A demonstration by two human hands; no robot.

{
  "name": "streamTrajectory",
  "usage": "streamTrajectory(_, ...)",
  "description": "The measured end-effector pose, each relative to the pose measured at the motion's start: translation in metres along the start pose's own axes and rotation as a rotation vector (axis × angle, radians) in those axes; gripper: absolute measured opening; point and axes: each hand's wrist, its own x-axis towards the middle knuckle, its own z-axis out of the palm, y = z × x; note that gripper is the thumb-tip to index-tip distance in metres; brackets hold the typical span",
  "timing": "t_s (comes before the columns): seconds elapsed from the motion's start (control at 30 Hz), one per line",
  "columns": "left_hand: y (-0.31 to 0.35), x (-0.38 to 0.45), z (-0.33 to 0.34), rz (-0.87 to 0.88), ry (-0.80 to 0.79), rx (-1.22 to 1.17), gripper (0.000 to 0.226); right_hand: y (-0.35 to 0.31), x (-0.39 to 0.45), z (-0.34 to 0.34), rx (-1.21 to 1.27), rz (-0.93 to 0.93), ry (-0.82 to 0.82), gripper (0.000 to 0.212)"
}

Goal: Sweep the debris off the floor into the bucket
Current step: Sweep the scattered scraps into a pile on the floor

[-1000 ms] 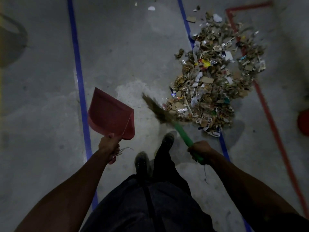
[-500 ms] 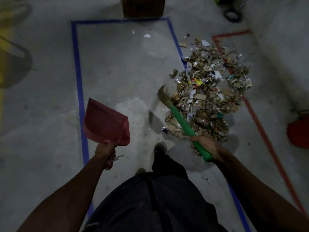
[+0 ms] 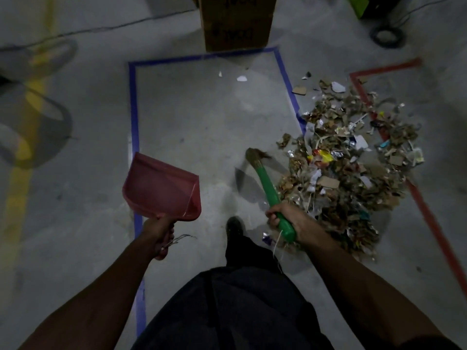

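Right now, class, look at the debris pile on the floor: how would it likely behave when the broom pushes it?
The debris pile looks like loose torn cardboard, paper and foil scraps, so it would probably scatter rather than slide as one mass. The pieces seem thin and light, likely to flutter or skip past the broom. Flat bits may cling to the concrete.

Bare floor (image 3: 202, 127) inside blue tape; debris pile (image 3: 348, 168) rightward, cardboard box (image 3: 236, 21) beyond.
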Motion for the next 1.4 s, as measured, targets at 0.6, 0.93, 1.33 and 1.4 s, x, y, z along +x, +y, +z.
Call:
streamTrajectory(0.6, 0.325, 0.201, 0.079, 0.041, -0.070, 0.008, 0.029, -0.306, 0.138, 0.122, -0.207, -0.160, 0.314, 0.012)
streamTrajectory(0.93, 0.516, 0.315, 0.098, 0.037, -0.179, 0.274, 0.031, -0.436, 0.175, 0.166, -0.307, -0.202, 0.501, 0.020)
streamTrajectory(1.33, 0.697, 0.423, 0.177, 0.041, -0.121, 0.473, 0.037, -0.585, 0.288, 0.206, -0.274, -0.119, 0.494, 0.013)
streamTrajectory(1.4, 0.729, 0.437, 0.189, 0.052, -0.098, 0.470, 0.034, -0.618, 0.299, 0.215, -0.288, -0.122, 0.474, 0.012)
